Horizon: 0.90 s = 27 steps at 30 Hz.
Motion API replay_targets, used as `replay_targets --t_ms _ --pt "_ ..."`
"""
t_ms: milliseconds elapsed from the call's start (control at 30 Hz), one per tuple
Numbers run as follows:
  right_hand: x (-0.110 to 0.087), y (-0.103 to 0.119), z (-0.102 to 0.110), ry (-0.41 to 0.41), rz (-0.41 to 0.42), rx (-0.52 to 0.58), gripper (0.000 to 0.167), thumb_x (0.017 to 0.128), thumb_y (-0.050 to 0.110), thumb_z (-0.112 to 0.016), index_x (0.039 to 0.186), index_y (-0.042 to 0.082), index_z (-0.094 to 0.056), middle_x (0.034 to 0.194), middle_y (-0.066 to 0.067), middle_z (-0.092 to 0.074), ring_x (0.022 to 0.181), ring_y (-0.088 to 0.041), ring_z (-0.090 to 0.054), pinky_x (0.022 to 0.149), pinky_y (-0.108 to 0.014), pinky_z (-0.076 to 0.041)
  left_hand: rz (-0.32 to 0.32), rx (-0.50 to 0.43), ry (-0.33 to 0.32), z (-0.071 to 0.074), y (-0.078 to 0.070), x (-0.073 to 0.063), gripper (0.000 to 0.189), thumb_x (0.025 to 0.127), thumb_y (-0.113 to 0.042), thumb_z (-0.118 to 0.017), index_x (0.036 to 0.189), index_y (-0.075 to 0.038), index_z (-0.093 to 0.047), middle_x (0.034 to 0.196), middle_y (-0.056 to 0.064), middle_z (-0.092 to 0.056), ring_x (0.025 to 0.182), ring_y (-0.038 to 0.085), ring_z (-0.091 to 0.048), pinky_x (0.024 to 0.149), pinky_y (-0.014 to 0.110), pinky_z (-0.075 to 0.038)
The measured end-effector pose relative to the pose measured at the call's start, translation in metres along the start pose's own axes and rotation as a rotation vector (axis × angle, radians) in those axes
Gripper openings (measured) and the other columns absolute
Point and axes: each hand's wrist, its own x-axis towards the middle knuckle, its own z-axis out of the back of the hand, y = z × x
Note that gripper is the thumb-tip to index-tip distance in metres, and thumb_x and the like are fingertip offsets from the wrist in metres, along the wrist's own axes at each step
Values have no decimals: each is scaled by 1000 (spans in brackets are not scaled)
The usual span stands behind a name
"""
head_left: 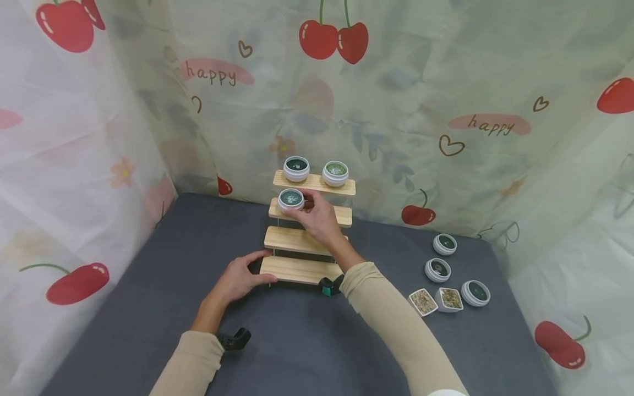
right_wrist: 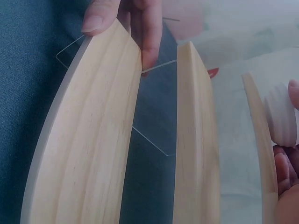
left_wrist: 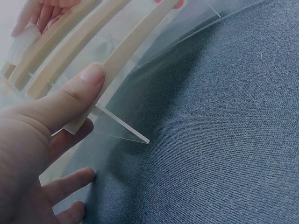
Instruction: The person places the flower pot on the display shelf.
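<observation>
A stepped display stand with pale wooden boards [head_left: 297, 269] and clear supports stands near the back wall. My left hand [head_left: 240, 280] grips the left end of its lowest board, thumb on the front edge and fingers behind, as the left wrist view also shows. With thumb and fingers my right hand [head_left: 319, 217] holds a small white round bowl [head_left: 283, 208] with speckled dark green contents, at the left end of the second board from the top. In the right wrist view this ribbed bowl [right_wrist: 280, 116] appears beside a board edge, partly cut off by the frame.
On the top board sit two similar bowls, one dark green [head_left: 296, 169] and one lighter green [head_left: 335, 174]. At the table's right are three more round bowls [head_left: 475, 294] and two square white dishes [head_left: 449, 300] of grainy bits. Printed cloth [head_left: 386, 110] hangs behind and at the sides.
</observation>
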Motion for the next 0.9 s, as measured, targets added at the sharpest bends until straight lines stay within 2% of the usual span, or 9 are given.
replay_targets --t_ms 200,500,900 --pt "-2 -1 6 15 -10 7 65 85 36 -85 140 16 -55 124 -6 -68 112 -21 -66 95 -38 -56 6 -3 5 -1 -1 0 81 72 -61 -85 142 -27 -61 147 14 -59 134 34 -54 111 58 -40" --pt "-7 2 24 28 43 19 62 86 32 -85 136 11 -56 134 -8 -65 123 -31 -62 102 -41 -53 22 -7 6 -1 -1 0 82 73 -61 -85 142 -27 -60 149 14 -58 136 34 -53 113 59 -39" --pt "-22 0 53 33 31 8 61 89 31 -82 141 12 -55 139 -6 -62 123 -26 -61 99 -44 -54 33 -16 4 -1 -1 -1 83 73 -60 -86 144 -27 -59 150 14 -56 137 35 -51 114 60 -38"
